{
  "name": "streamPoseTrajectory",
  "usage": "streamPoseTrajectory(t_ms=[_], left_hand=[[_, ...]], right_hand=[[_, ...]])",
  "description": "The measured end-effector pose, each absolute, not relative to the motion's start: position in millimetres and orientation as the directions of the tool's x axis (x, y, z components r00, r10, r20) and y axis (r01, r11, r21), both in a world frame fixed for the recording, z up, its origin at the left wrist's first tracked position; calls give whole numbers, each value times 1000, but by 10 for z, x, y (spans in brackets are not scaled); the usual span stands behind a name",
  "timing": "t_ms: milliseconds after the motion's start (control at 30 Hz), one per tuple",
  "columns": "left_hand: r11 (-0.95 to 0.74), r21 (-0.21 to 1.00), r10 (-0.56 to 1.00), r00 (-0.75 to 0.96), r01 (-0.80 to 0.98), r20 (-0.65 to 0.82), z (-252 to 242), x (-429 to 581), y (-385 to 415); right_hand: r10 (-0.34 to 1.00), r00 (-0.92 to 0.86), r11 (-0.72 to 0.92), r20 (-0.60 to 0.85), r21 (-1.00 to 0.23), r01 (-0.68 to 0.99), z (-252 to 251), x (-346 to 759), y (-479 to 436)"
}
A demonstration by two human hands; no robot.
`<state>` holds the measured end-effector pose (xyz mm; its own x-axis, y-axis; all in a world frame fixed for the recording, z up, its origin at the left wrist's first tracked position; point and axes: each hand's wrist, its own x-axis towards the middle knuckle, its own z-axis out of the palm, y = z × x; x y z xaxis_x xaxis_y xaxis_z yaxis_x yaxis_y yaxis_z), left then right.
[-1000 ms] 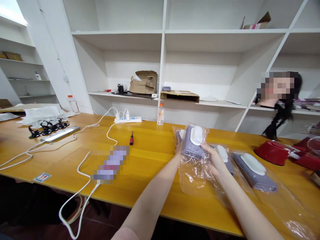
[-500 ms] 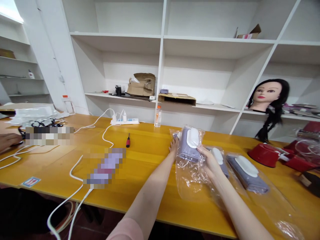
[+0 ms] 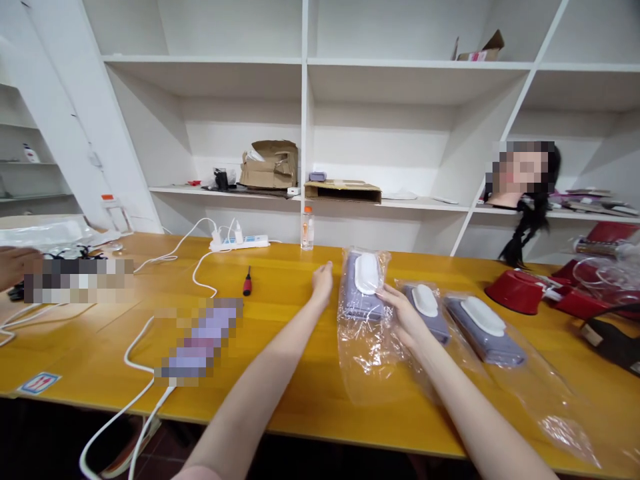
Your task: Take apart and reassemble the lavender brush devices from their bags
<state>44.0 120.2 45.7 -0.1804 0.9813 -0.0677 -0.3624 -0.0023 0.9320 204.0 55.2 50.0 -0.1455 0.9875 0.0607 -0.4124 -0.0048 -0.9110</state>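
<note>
My right hand [image 3: 399, 308] has its fingers against the right side of a grey-purple block-shaped device with a white oval piece on top [image 3: 364, 283], gripping it through its clear plastic bag [image 3: 367, 357]. Just left of the bag is my left hand [image 3: 323, 283], apart from it, holding nothing, its fingers loosely bent and partly turned from view. To the right lie two similar bagged devices, a nearer one [image 3: 427, 310] partly behind my right hand and another [image 3: 485, 330] beyond it.
A pixelated purple item [image 3: 203, 340] with white cables lies left, near a red-black screwdriver [image 3: 247, 283]. A power strip [image 3: 240, 243] and a bottle [image 3: 307, 230] stand at the back. Red parts [image 3: 517, 290] are at the right. Another person's hand [image 3: 17, 265] is far left.
My left hand has come off the bagged device and moved left. The device, under my right hand, appears lower and flatter on the table. The view has shifted slightly right.
</note>
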Motion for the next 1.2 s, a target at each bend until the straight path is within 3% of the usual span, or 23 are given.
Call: streamPoseTrajectory(t_ms=[133, 200, 333, 433, 600, 700, 800, 933, 1033, 1200], left_hand=[[98, 907, 984, -98, -409, -151, 445, 129, 824], [158, 871, 986, 37, -464, -159, 432, 60, 636], [275, 648, 955, 278, -710, -100, 404, 44, 492], [278, 581, 959, 258, -765, -118, 381, 45, 545], [242, 551, 970, 181, -799, -164, 303, -7, 626], [198, 538, 976, 113, -820, -188, 249, -66, 659], [149, 518, 978, 48, -843, -203, 226, -130, 696], [80, 497, 976, -34, -864, -216, 235, -194, 727], [53, 487, 971, -69, -872, -231, 239, -216, 734], [57, 484, 961, -83, -873, -262, 216, -221, 753]], right_hand=[[980, -199, -74, 2, -924, -375, 421, 1845, 520], [966, -258, -105, -9, -927, -361, 377, 1713, 502], [944, -329, -135, -10, -924, -357, 352, 1483, 516], [956, -291, -122, -41, -956, -267, 433, 1433, 543], [985, -153, -59, -77, -992, 115, 603, 1626, 482], [958, -287, 96, 7, -949, 299, 619, 1767, 394], [870, -487, 340, 78, -810, 478, 594, 1806, 310], [771, -608, 588, 189, -578, 566, 555, 1703, 205], [785, -577, 613, 225, -419, 670, 511, 1590, 140], [838, -397, 467, 374, -116, 877, 451, 1516, 171]])
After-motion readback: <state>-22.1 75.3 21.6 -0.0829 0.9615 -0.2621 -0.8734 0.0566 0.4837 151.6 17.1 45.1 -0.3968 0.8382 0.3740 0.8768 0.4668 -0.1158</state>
